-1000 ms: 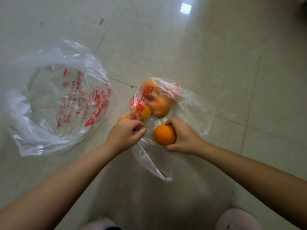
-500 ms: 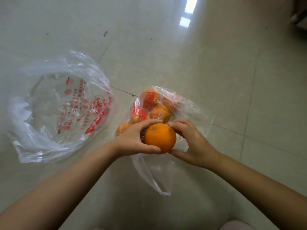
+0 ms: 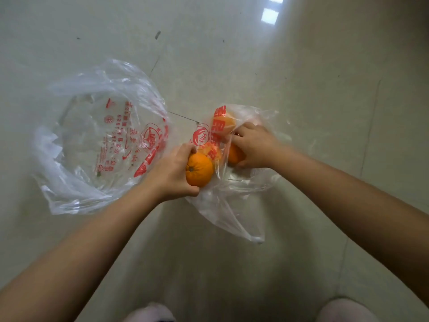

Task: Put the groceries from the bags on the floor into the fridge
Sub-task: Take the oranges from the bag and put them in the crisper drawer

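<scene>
Well to the left of both hands, a clear plastic bag with red print [image 3: 102, 140] lies spread on the tiled floor [image 3: 301, 77], its mouth gaping toward the camera. Nothing shows inside it, so it looks already emptied and set aside, out of the way of the working bag.

The left hand [image 3: 173, 173] is curled round an orange [image 3: 199, 169], thumb below and fingers over the top, holding it just clear of the second bag. Judging from that grip, the fruit is being kept there so the other hand is free to fetch more.

Just right of that orange sits the second bag [image 3: 241, 182], also clear with red print, crumpled and open, with its handle loop trailing toward the person's feet. At least one more orange [image 3: 224, 123] shows through the plastic on the far side of the hands.

The right hand [image 3: 253, 145] reaches into the bag's mouth, fingers bent down over another orange [image 3: 234, 155]; it appears to be closing on it, though the plastic and the knuckles hide how firm the hold is.

No fridge is in view, so the carrying step is likely yet to come.
</scene>
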{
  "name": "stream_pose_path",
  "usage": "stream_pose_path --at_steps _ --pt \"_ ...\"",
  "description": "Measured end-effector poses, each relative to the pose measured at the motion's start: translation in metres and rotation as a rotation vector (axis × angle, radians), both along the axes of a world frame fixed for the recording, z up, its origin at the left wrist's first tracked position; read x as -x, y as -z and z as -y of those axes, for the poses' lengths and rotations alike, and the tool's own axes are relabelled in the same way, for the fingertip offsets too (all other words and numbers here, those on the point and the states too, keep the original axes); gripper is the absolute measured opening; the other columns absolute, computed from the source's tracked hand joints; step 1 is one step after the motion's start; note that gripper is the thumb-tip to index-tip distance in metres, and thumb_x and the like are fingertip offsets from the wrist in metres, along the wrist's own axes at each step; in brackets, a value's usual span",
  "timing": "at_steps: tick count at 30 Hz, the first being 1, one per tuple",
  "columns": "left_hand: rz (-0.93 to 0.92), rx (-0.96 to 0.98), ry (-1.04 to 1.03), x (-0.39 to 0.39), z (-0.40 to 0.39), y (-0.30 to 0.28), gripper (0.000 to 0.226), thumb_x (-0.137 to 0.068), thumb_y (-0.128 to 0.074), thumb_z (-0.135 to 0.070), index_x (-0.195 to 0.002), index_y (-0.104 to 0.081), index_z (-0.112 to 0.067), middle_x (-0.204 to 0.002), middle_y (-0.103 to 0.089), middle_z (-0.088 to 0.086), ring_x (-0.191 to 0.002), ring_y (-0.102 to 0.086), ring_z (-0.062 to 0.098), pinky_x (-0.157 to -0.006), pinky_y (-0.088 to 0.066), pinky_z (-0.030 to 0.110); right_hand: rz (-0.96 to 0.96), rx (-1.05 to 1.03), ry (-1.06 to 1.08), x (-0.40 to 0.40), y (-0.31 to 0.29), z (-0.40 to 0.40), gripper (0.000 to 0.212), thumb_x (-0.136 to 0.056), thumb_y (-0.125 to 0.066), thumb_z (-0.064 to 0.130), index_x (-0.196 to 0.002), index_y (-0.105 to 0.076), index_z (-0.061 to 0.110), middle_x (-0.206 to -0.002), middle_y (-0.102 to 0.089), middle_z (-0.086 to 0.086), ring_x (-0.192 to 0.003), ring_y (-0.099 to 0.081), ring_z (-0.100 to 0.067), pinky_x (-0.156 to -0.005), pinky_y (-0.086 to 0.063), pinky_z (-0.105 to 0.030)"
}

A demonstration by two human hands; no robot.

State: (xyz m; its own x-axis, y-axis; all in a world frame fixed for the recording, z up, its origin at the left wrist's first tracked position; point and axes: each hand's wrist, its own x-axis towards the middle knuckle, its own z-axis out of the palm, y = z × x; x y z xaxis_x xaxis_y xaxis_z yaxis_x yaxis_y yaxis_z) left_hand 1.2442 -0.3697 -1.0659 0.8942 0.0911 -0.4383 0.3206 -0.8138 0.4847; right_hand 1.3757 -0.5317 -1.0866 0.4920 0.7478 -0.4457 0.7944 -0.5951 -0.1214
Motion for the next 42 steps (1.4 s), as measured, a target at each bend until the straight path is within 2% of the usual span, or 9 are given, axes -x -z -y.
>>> stream_pose_path --at_steps 6,10,13,16,20,26,30,35,42 --pt "-0.028 -0.024 0.008 -0.002 0.000 -0.002 0.076 -0.065 -0.079 -0.024 -0.128 -0.037 -0.018 -0.119 -0.047 0.008 -0.092 -0.044 0.017 -0.072 -0.039 0.026 0.176 0.187 -0.041 0.012 0.000 -0.011 0.057 -0.078 -0.060 0.046 -0.125 -0.051 0.014 -0.131 -0.050 -0.011 -0.124 -0.041 -0.029 -0.108 -0.030 -0.039" --pt "-0.037 -0.020 0.013 -0.002 0.002 -0.006 0.074 -0.065 -0.079 -0.024 -0.126 -0.037 -0.017 -0.109 -0.040 0.001 -0.093 -0.046 0.018 -0.072 -0.040 0.027 0.023 0.265 -0.004 0.030 -0.003 0.018 0.052 -0.086 -0.052 0.041 -0.129 -0.044 0.013 -0.133 -0.040 -0.017 -0.116 -0.044 -0.034 -0.094 -0.040 -0.037" --pt "-0.033 -0.003 0.024 -0.004 0.006 -0.011 0.074 -0.065 -0.081 -0.023 -0.124 -0.038 -0.015 -0.106 -0.037 -0.001 -0.094 -0.047 0.019 -0.073 -0.042 0.029 -0.261 0.011 0.260 0.033 -0.015 0.048 0.058 -0.073 -0.071 0.032 -0.119 -0.043 0.013 -0.117 -0.050 -0.010 -0.097 -0.053 -0.026 -0.071 -0.038 -0.027" --pt "-0.014 0.020 0.037 -0.012 0.016 -0.023 0.074 -0.065 -0.082 -0.023 -0.124 -0.037 -0.014 -0.106 -0.035 -0.003 -0.093 -0.045 0.016 -0.072 -0.040 0.027 -0.470 -0.294 0.445 0.032 -0.036 0.076 0.063 -0.063 -0.081 0.014 -0.110 -0.040 0.023 -0.095 -0.046 0.013 -0.081 -0.050 -0.003 -0.061 -0.038 -0.005" --pt "0.011 0.084 0.007 -0.032 0.038 -0.069 0.074 -0.065 -0.081 -0.019 -0.124 -0.037 -0.014 -0.105 -0.037 -0.003 -0.091 -0.045 0.017 -0.071 -0.038 0.028 -0.532 -0.422 0.532 0.035 -0.081 0.096 0.074 -0.050 -0.080 0.029 -0.109 -0.035 0.034 -0.108 -0.035 0.005 -0.098 -0.040 -0.008 -0.069 -0.033 -0.002" --pt "0.052 0.082 0.042 -0.057 0.067 -0.221 0.073 -0.064 -0.081 -0.018 -0.123 -0.039 -0.017 -0.104 -0.037 -0.004 -0.089 -0.045 0.019 -0.071 -0.038 0.027 -0.448 -0.655 0.855 0.039 -0.221 0.130 0.069 -0.056 -0.085 0.007 -0.092 -0.030 0.026 -0.107 -0.037 -0.002 -0.094 -0.046 -0.021 -0.070 -0.043 -0.025" --pt "0.082 0.110 0.101 -0.084 0.107 -0.360 0.072 -0.063 -0.081 -0.019 -0.123 -0.041 -0.019 -0.105 -0.041 -0.005 -0.091 -0.049 0.020 -0.071 -0.041 0.028 -0.388 -0.794 0.968 0.037 -0.359 0.161 0.077 -0.056 -0.086 0.009 -0.103 -0.030 0.030 -0.112 -0.036 0.005 -0.100 -0.043 -0.013 -0.071 -0.039 -0.009" --pt "0.173 0.144 0.223 -0.152 0.188 -0.550 0.073 -0.063 -0.083 -0.022 -0.123 -0.041 -0.019 -0.105 -0.041 -0.006 -0.092 -0.046 0.017 -0.073 -0.042 0.028 -0.157 -0.831 0.974 0.008 -0.549 0.232 0.078 -0.051 -0.089 0.026 -0.115 -0.044 0.025 -0.112 -0.036 0.010 -0.107 -0.035 -0.008 -0.078 -0.027 -0.004" --pt "0.460 0.197 0.441 -0.240 0.354 -0.792 0.067 -0.060 -0.084 -0.025 -0.115 -0.047 -0.016 -0.100 -0.048 -0.001 -0.100 -0.054 0.024 -0.082 -0.052 0.038 0.175 -0.969 1.050 -0.055 -0.798 0.380 0.065 -0.049 -0.079 0.025 -0.101 -0.039 0.027 -0.097 -0.040 0.015 -0.098 -0.042 -0.012 -0.073 -0.030 -0.005"
